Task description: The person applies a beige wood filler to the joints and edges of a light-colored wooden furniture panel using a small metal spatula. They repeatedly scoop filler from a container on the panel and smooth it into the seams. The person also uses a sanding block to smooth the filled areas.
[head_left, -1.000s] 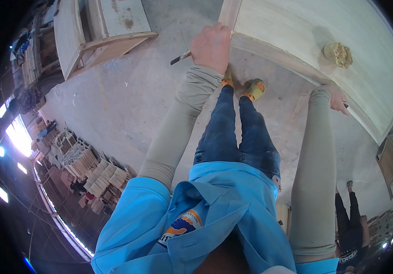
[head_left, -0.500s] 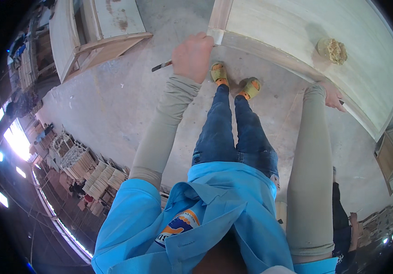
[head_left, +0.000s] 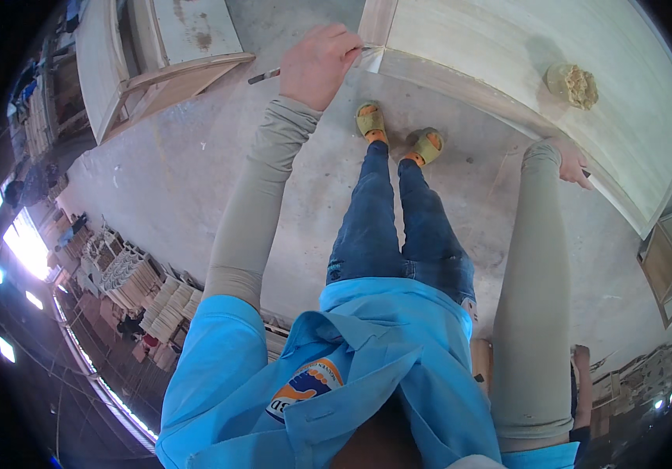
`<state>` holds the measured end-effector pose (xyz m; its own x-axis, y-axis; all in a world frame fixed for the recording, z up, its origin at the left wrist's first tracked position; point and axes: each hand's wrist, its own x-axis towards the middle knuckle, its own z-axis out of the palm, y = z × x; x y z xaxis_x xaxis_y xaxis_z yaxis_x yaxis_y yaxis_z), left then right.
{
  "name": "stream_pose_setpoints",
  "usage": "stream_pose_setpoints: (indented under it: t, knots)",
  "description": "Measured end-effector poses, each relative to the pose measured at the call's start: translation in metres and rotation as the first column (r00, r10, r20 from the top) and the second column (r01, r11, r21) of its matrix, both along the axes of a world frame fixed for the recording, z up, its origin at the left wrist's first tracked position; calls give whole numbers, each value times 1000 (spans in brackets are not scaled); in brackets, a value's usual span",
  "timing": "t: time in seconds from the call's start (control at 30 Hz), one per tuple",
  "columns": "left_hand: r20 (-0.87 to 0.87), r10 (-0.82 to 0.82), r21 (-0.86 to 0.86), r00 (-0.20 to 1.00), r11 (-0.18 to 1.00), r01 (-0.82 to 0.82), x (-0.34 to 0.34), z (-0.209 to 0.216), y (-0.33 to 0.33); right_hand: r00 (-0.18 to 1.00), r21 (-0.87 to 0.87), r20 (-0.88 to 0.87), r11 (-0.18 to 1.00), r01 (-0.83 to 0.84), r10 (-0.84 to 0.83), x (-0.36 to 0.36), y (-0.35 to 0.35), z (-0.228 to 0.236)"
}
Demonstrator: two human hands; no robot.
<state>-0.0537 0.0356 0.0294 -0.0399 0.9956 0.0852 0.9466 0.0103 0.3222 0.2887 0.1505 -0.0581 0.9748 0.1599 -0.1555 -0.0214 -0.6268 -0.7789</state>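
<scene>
Gripping a dark-ended tool [head_left: 264, 76], my left hand [head_left: 320, 66] is beside the pale wooden panel [head_left: 469, 39]; my right hand [head_left: 570, 162] is at its edge, whether gripping I can't tell. A rough tan lump [head_left: 573, 85] sits on top.

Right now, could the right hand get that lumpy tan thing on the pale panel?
Probably yes: nothing shows between the right hand, at the edge of the pale panel, and the lumpy tan thing, though the fingers seem to hold something dark.
</scene>
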Motion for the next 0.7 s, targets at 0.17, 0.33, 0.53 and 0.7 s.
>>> stream_pose_setpoints:
  t: [0.17, 0.33, 0.53, 0.7]
  knots:
    - [-50, -27, -17, 998, 1000, 27, 4, -2, 5, 1000, -3, 1, 1000, 2, -2, 3, 0, -3]
    - [-153, -125, -67, 980, 991, 116, 5, 6, 9, 1000, -7, 0, 1000, 3, -3, -2, 1, 2]
    - [-86, -146, -64, 986, 988, 141, -1, 11, 4, 1000, -5, -2, 1000, 17, -17, 8, 3, -13]
    - [-33, -55, -40, 998, 998, 54, -3, 9, 5, 1000, -11, -1, 1000, 20, -20, 6, 3, -13]
